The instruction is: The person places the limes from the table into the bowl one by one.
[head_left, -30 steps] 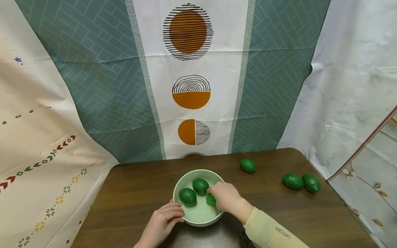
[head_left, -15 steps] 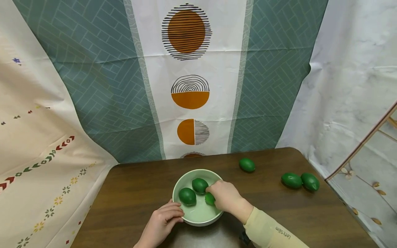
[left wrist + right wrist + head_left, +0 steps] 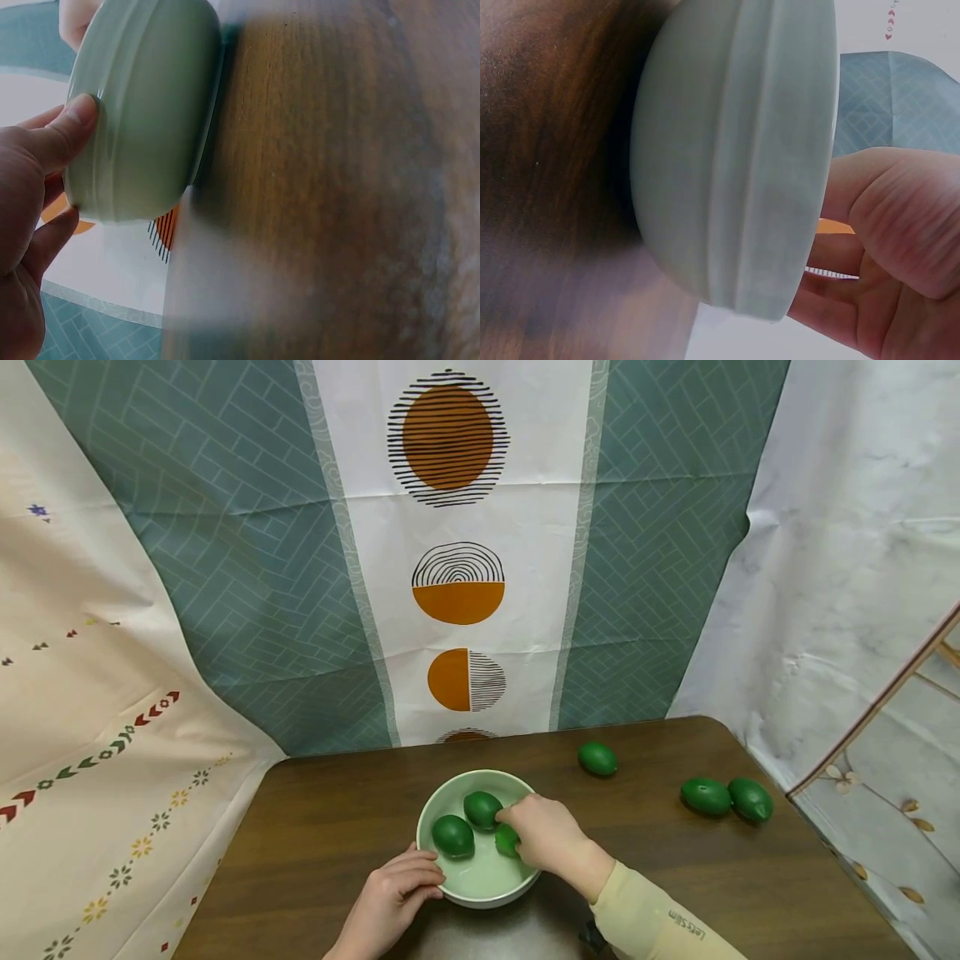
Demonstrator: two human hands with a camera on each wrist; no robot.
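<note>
A pale green bowl [image 3: 480,887] stands on the table near its front. My left hand [image 3: 396,893] holds the bowl's left side, its thumb [image 3: 81,111] on the outer wall just below the rim. Reaching over the right rim, my right hand [image 3: 546,837] grips a lime [image 3: 506,841] low inside the bowl, and the fingers cover part of it. Two more dark green limes lie in the bowl, one lime [image 3: 453,837] at the left and another lime [image 3: 482,810] farther back. In the right wrist view the bowl wall [image 3: 727,165] hides the right fingertips.
On the brown wooden table [image 3: 330,827], a single lime [image 3: 597,759] lies behind and right of the bowl. Farther right, one lime [image 3: 706,797] sits against another lime [image 3: 751,800]. Patterned cloths [image 3: 262,568] hang behind and beside the table.
</note>
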